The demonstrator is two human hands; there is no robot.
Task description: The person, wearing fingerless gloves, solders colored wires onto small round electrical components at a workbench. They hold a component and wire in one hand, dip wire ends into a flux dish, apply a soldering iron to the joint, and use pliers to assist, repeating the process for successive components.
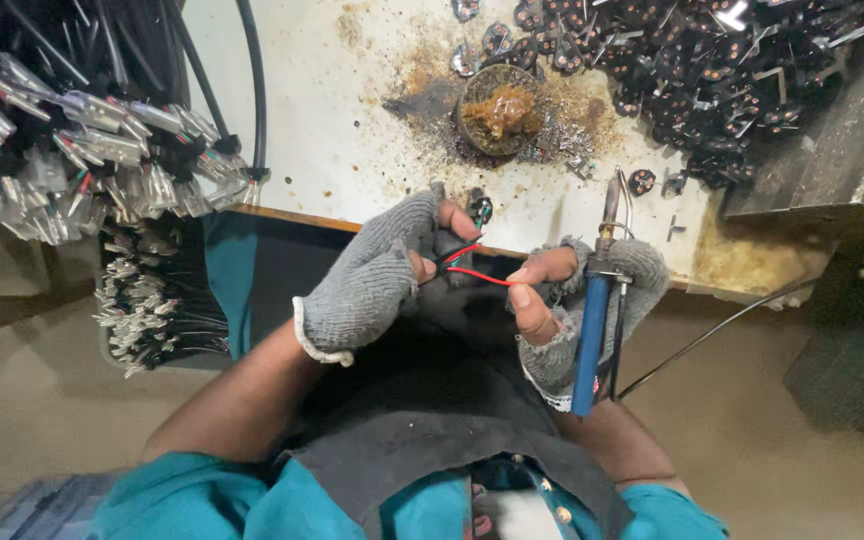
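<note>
Over the edge of the stained bench [352, 120], the gloved left hand [377, 275] pinches a small dark part [449, 243], seemingly a connector, while the right hand [572, 300] grips a blue-handled soldering iron [592, 330], its fingers [532, 270] pinching the part's red wire [477, 272].

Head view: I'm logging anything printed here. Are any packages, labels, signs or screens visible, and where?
None visible: no package, label, sign or screen.
Nearest thing to a container: a round tin of brown paste, on the stained white bench, beyond both hands.
</note>
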